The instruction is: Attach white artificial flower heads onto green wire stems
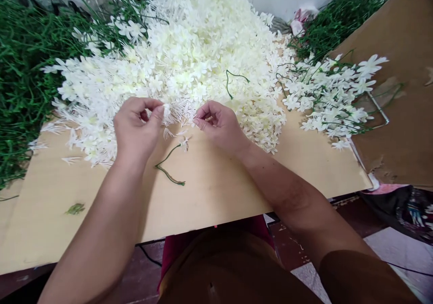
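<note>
A large heap of loose white artificial flower heads covers the far half of a pale wooden board. My left hand is at the heap's near edge, thumb and fingers pinched on a small white flower piece. My right hand is just to the right of it, fingers curled in a pinch on something small that I cannot make out. A bent green wire stem with a small white flower at its top lies on the board between and below my hands.
Piles of green stems lie at the left and at the back right. Assembled white flower sprays rest at the right beside a brown cardboard sheet. A small green scrap lies on the board's near left.
</note>
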The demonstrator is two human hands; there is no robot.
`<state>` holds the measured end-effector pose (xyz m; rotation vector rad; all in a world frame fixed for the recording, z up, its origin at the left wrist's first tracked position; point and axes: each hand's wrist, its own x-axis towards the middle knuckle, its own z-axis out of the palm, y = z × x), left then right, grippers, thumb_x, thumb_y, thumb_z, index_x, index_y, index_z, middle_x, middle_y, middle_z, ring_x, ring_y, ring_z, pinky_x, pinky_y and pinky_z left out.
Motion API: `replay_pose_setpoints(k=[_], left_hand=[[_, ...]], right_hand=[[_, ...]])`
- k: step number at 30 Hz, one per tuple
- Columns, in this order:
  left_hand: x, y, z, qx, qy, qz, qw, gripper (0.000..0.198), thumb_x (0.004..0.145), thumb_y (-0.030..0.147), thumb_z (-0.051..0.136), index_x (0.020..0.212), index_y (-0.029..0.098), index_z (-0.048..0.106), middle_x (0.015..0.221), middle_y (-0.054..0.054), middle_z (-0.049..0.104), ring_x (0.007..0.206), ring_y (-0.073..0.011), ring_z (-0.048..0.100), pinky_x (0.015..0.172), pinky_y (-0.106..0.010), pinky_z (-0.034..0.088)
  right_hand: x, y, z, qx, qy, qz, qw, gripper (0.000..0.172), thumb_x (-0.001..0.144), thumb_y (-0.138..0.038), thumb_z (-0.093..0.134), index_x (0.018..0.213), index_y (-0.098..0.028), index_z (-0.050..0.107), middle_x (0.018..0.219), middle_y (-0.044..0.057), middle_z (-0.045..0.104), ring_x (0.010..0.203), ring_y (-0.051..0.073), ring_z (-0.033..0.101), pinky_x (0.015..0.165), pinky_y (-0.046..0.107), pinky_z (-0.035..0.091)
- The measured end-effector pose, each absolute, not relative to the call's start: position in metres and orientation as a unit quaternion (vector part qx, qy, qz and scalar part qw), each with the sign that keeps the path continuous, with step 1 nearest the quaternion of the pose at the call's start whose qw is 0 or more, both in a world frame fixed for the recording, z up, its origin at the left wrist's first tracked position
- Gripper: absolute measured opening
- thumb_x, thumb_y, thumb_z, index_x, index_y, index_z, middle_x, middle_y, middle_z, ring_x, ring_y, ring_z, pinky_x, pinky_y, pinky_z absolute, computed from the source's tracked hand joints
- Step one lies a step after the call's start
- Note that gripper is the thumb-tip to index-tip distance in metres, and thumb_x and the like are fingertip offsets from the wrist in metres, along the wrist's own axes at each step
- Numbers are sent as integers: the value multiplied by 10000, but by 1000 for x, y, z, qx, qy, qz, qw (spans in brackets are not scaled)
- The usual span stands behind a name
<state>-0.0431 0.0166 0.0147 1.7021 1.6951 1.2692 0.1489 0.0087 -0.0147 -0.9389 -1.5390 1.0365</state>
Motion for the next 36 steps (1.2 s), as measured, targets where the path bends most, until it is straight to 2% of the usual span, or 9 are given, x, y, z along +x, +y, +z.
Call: replay_pose_setpoints(k=[2,5,7,12,15,19,25,29,36], left_hand=[[-38,13,6,576,593,475,301,88,767,315,693,771,228,695,715,21,616,640,-117,507,652,-330,439],[-33,8,1,544,566,508,356,101,739,316,727,765,239,666,695,21,633,621,-123,533,615,-311,450],[-34,6,3,552,565,513,336,91,763,319,719,780,245,670,729,13,650,628,-128,549,613,-313,458],[-44,6,9,660,585,443,161,117,859,278,617,853,222,720,893,0,686,840,-153,631,750,-324,487],[-47,9,5,662,592,434,149,172,874,299,588,894,196,724,835,19,672,749,-118,596,710,-306,456],[-42,8,-3,663,583,430,189,148,872,320,605,898,208,698,801,20,688,720,-134,599,690,-303,447],[-34,7,-8,658,574,420,246,44,837,260,612,829,226,638,744,17,659,648,-135,564,632,-283,442],[-31,11,-6,601,567,460,325,42,806,214,621,794,225,582,705,14,634,617,-126,565,592,-269,456],[-24,12,6,486,554,496,459,133,748,93,609,706,207,554,548,49,573,481,-70,525,465,-192,409]], right_hand=[[147,7,-13,-393,-626,442,508,102,820,-230,629,793,-195,538,785,-5,580,718,99,534,635,239,471],[144,4,-12,-395,-621,436,518,103,838,-244,632,803,-201,545,800,1,600,757,111,569,669,250,497],[143,3,-11,-388,-626,423,527,104,848,-251,635,812,-205,549,807,4,605,775,117,582,704,262,513],[137,-2,-14,-350,-643,459,503,135,859,-292,643,825,-207,544,800,-2,587,751,110,577,711,263,523],[132,-3,-17,-315,-659,490,476,156,852,-298,656,820,-201,539,797,-2,583,740,107,572,704,262,527],[128,-5,-15,-302,-636,511,494,241,838,-372,716,824,-204,544,794,-6,583,748,109,574,750,277,551],[128,-5,-10,-315,-610,516,513,304,837,-467,732,819,-218,558,889,35,664,917,156,656,969,373,562],[132,-1,-12,-345,-596,487,537,259,850,-410,722,822,-211,557,940,37,675,1052,161,661,1069,370,507],[132,0,-15,-337,-600,480,544,197,858,-342,708,829,-214,561,920,31,661,986,153,658,1013,356,545]])
